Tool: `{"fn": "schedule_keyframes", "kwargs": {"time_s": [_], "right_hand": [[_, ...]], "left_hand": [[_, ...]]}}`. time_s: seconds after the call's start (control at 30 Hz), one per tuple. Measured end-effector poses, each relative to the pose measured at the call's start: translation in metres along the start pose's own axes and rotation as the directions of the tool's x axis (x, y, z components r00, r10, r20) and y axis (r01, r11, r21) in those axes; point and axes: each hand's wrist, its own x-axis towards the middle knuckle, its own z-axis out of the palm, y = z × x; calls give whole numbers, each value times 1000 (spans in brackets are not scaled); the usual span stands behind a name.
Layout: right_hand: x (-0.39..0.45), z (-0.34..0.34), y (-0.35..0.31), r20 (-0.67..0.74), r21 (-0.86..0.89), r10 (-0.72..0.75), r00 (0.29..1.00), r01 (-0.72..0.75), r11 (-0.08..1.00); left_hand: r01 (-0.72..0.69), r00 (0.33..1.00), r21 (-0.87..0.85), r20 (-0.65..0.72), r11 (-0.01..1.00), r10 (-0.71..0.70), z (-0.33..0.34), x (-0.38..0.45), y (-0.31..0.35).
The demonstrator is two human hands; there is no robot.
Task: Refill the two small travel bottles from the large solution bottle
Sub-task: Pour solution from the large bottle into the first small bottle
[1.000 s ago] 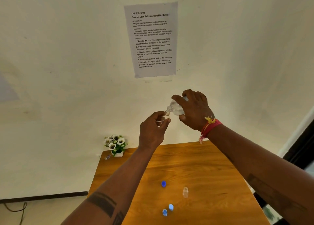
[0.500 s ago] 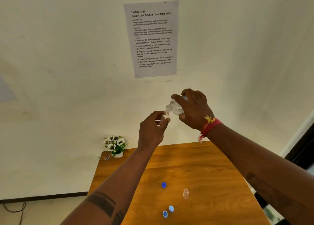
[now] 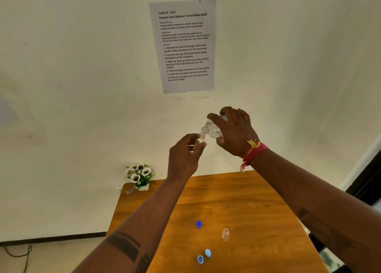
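My right hand (image 3: 234, 131) grips the large clear solution bottle (image 3: 212, 129), tipped with its open neck pointing down and left. Its mouth meets the mouth of a small clear travel bottle (image 3: 201, 140), which my left hand (image 3: 184, 157) pinches upright; most of that bottle is hidden by my fingers. Both are raised high above the wooden table (image 3: 247, 200). The other small travel bottle (image 3: 225, 234) stands uncapped on the table. A dark blue cap (image 3: 198, 224) lies left of it, and two light blue caps (image 3: 207, 253) (image 3: 200, 259) lie nearer the front edge.
A small pot of white flowers (image 3: 140, 175) stands at the table's back left corner against the wall, with a tiny object (image 3: 129, 190) beside it. A printed instruction sheet (image 3: 183, 45) hangs on the wall. A cable (image 3: 18, 252) lies on the floor at the left.
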Motion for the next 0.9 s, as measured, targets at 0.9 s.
{"fn": "schedule_keyframes", "kwargs": {"time_s": [0.9], "right_hand": [[-2,-6,1,-22,-2,-2,1000,2,1000]], "left_hand": [[-6,1000,-14,-8,1000,5,1,-4,4]]}}
